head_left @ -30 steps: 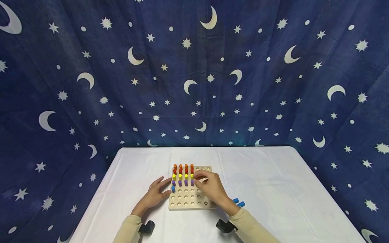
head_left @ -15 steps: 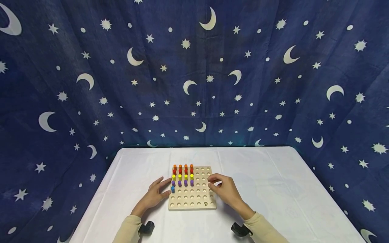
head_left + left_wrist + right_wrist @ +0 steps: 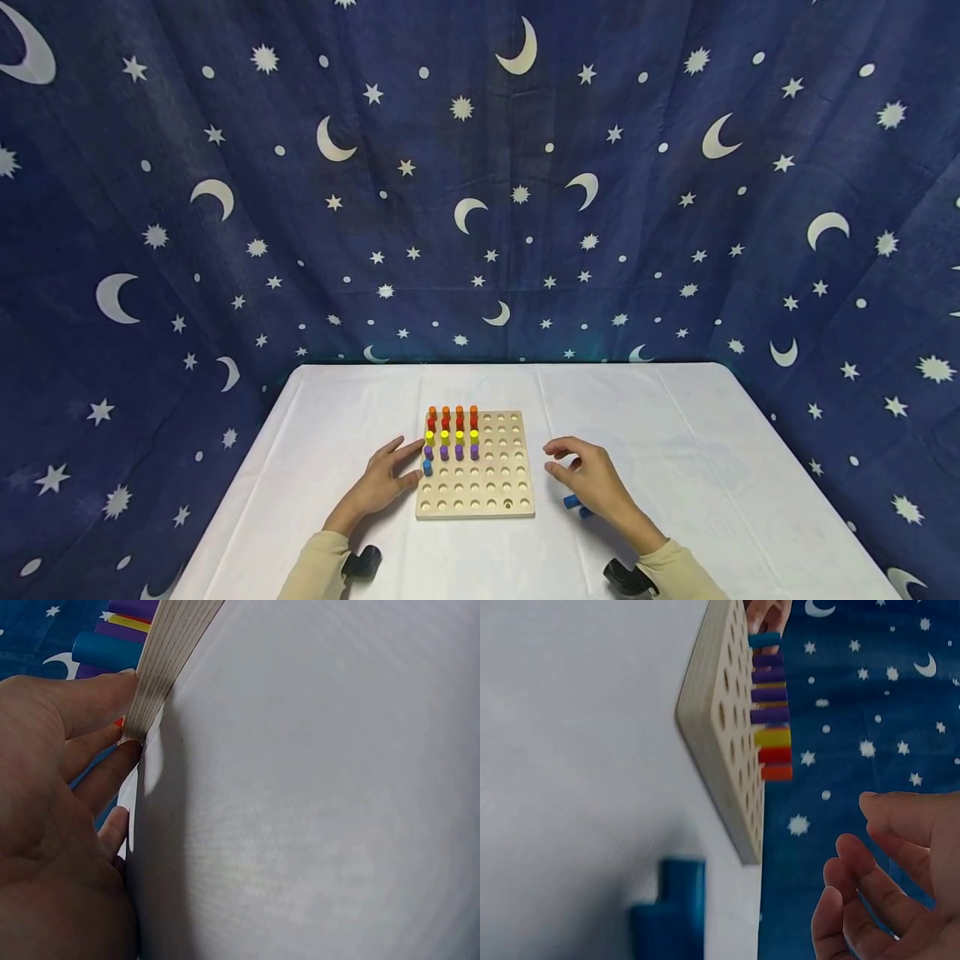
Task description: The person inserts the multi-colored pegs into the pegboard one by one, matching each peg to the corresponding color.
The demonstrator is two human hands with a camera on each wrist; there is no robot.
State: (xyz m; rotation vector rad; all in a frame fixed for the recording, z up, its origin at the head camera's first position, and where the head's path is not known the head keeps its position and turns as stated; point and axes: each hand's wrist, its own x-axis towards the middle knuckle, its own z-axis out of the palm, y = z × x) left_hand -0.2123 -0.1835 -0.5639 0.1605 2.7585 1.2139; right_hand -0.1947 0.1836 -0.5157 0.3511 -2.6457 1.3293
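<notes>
A pale wooden pegboard (image 3: 510,475) lies on the white cloth, with rows of upright orange, red, yellow (image 3: 460,437) and purple pegs (image 3: 459,452). One blue peg (image 3: 427,467) stands in the row nearer me, at the left side. My left hand (image 3: 381,483) rests beside the board; in the left wrist view its thumb and fingertips touch the board's edge (image 3: 169,660). To the right of the board, my right hand (image 3: 592,477) hovers with fingers loosely bent and nothing between them. Loose blue pegs (image 3: 572,501) lie below it, partly hidden by the hand.
Bare holes fill the board's right side and front rows. White cloth (image 3: 675,450) covers the table, whose far edge meets a dark blue curtain (image 3: 480,167) with moons and stars. A black wrist device (image 3: 362,563) sits on each wrist.
My right hand has moved right, from beside the yellow and purple pegs to off the board, over the loose blue pegs. The left hand stays put; the pegs in the board look the same.
</notes>
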